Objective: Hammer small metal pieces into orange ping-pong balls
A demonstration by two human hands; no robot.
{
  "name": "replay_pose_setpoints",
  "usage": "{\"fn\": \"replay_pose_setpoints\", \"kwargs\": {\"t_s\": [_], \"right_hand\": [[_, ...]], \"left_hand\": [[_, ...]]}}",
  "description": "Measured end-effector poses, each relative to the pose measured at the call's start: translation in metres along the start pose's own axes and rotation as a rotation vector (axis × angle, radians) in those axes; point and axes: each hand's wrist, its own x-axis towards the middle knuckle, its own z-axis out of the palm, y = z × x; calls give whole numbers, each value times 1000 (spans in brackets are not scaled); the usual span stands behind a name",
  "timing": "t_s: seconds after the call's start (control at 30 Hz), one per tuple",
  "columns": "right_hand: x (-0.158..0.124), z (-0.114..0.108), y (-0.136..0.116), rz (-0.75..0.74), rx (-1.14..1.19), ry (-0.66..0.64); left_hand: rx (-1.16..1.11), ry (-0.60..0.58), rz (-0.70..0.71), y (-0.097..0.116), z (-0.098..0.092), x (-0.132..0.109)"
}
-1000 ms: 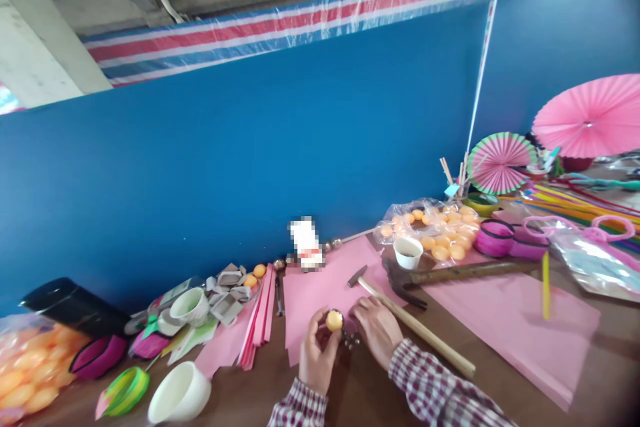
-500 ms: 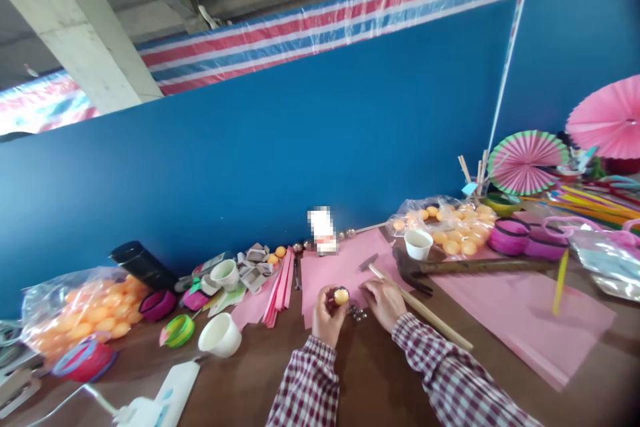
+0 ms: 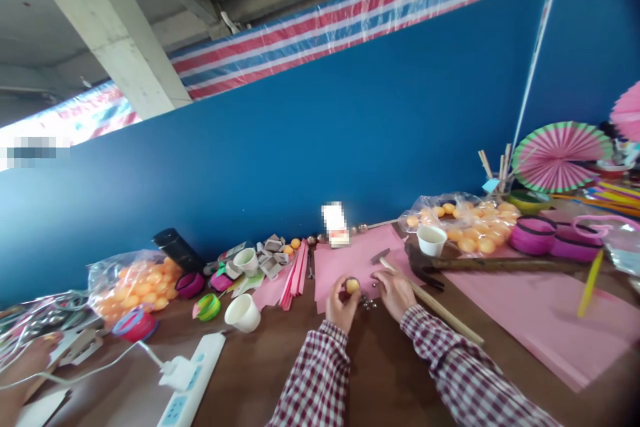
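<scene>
My left hand (image 3: 341, 305) is closed around a small round thing with a pale yellow middle and a darker rim (image 3: 353, 285), held just above the table. Several shiny metal balls (image 3: 370, 305) lie on the table between my hands. My right hand (image 3: 395, 292) rests low at the edge of a pink paper sheet (image 3: 345, 263), fingertips drawn together near the balls; what they pinch, if anything, is too small to make out. Beside it lies a small hammer (image 3: 445, 313), its wooden handle slanting past my right wrist.
A larger hammer-like tool (image 3: 500, 265) lies behind, near a white cup (image 3: 431, 240) and bagged orange balls (image 3: 483, 227). Leftward are another white cup (image 3: 243, 313), a power strip (image 3: 193, 383) and a second ball bag (image 3: 137, 287). Another person's blurred hand (image 3: 33, 363) shows far left.
The camera view has turned left, so the table things sit further right. My left hand still holds the round thing, now tilted slightly; my right hand stays near the balls.
</scene>
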Motion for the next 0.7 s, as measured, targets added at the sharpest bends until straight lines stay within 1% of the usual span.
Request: {"fn": "replay_pose_setpoints", "kwargs": {"t_s": [0.13,0.2,0.27,0.33,0.4,0.5,0.63,0.7], "right_hand": [[0,-7,-7,-63,0,170],[-3,-8,-15,-86,65,217],[-6,-6,-23,-73,174,179],[-10,-1,-31,-39,298,71],[-14,4,-36,-21,413,-2],[-15,7,-38,-8,525,-44],[-12,5,-36,7,568,-79],[-10,4,-36,13,568,-83]], "left_hand": [[-95,8,-34,3,1,-1],[-114,28,-18,5,1,-1],[-96,56,34,6,1,-2],[-42,67,111,6,0,-3],[72,55,207,7,-2,-5],[269,51,331,9,-5,-5],[307,-31,388,11,-4,-5],[310,-40,412,10,-3,-4]]}}
